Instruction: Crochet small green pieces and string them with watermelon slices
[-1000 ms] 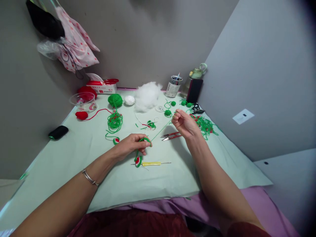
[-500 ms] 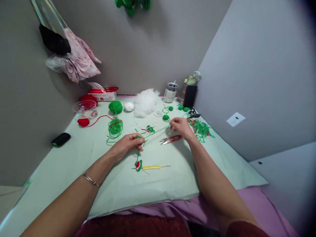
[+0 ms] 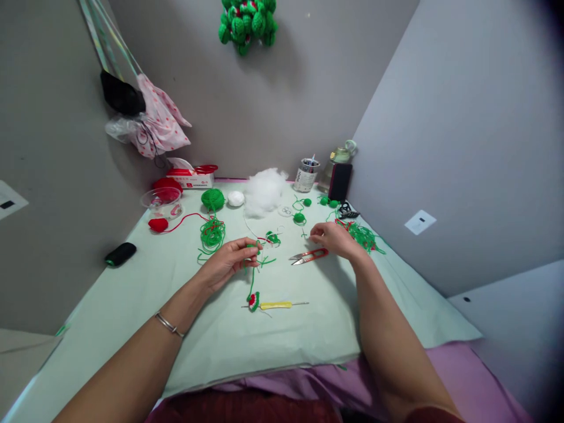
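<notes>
My left hand (image 3: 233, 259) is closed in a pinch on green yarn (image 3: 254, 276), with loose strands sticking out past the fingertips. One strand runs down to a small red, white and green crocheted piece (image 3: 254, 301), which sits on a crochet hook with a yellow handle (image 3: 276, 305). My right hand (image 3: 332, 238) is pinched shut above the table; what its fingertips hold is too small to make out. Just left of those fingertips shows a short green bit (image 3: 304, 234). Orange-handled thread snips (image 3: 309, 256) lie below my right hand.
Behind lie a green yarn ball (image 3: 213, 200), white stuffing (image 3: 265, 191) and a clear tub (image 3: 162, 202). Tangled green and red yarn (image 3: 363, 236) is at right. A pen tin (image 3: 305, 176), phone (image 3: 341, 183) and bottle (image 3: 342, 154) stand at the back. Green crocheted pieces (image 3: 249, 24) hang above.
The green strand stretched between my hands no longer spans them; loose ends now stick out beside my left fingers. The view has tilted upward, showing more of the hanging green pieces.
</notes>
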`<state>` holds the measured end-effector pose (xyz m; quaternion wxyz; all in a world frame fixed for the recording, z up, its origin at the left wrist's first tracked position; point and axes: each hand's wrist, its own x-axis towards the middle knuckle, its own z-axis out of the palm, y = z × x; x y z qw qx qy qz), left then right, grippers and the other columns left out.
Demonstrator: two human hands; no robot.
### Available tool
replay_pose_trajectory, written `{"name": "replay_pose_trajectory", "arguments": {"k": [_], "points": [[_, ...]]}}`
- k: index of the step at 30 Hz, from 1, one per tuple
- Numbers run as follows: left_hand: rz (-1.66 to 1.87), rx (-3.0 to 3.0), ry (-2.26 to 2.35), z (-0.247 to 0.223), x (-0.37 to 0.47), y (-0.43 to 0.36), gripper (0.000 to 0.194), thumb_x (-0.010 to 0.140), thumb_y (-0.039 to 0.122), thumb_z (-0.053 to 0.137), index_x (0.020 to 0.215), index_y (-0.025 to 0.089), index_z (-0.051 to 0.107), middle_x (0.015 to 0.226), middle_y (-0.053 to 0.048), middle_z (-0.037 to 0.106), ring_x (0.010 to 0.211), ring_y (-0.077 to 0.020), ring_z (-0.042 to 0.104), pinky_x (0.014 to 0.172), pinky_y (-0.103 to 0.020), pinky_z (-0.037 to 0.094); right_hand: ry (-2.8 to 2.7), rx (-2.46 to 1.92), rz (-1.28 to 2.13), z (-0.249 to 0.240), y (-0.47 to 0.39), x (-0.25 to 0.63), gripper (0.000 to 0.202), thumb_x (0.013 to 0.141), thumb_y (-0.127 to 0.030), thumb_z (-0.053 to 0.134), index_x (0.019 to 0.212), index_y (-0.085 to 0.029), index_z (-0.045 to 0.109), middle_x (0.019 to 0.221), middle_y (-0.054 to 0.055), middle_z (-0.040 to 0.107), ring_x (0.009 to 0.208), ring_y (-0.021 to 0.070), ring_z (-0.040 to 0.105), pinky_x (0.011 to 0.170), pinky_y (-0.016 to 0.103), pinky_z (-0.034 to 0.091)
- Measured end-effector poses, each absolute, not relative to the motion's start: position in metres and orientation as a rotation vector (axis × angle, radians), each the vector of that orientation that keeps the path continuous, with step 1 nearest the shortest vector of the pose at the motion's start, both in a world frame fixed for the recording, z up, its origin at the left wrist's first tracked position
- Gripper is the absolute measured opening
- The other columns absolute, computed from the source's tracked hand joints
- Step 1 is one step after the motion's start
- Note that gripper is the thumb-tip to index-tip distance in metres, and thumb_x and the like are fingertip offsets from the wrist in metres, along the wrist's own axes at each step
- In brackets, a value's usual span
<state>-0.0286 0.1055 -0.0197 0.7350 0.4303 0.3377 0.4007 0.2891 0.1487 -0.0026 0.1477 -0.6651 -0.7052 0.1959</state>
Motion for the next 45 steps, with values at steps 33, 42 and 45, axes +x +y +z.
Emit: {"name": "replay_pose_trajectory", "arguments": {"k": [33,42,45], "points": [[1.050,1.005,0.794,-0.022,-0.019,0.101,0.029,0.075,0.028,0.084,0.103,0.020,0.080,0.099,-0.003,0.077,0.088,-0.0144,0.067,0.096,-0.031,0.051,-2.130,-1.255,0.894,0.009,0.108,0.205,0.041,0.097,-0.050,0.052,0.093,-0.017,0.075,0.075,0.000,0.062,0.066,0.0134,0.045,0.063,0.026,0.034],[1.026,1.017,0.792,-0.026,-0.019,0.101,0.029,0.076,0.029,0.085,0.103,0.020,0.080,0.101,-0.004,0.077,0.087,-0.0144,0.068,0.097,-0.032,0.051,-2.078,-1.242,0.907,0.001,0.109,0.200,0.042,0.096,-0.052,0.054,0.082,-0.017,0.072,0.068,-0.002,0.055,0.064,0.0125,0.041,0.061,0.025,0.031],[1.014,1.020,0.803,-0.025,-0.019,0.101,0.031,0.076,0.029,0.085,0.104,0.020,0.080,0.097,-0.004,0.076,0.088,-0.0147,0.068,0.097,-0.032,0.051,-2.060,-1.241,0.926,0.002,0.110,0.199,0.043,0.095,-0.053,0.054,0.080,-0.016,0.071,0.066,-0.002,0.053,0.063,0.0124,0.040,0.061,0.025,0.032]]}}
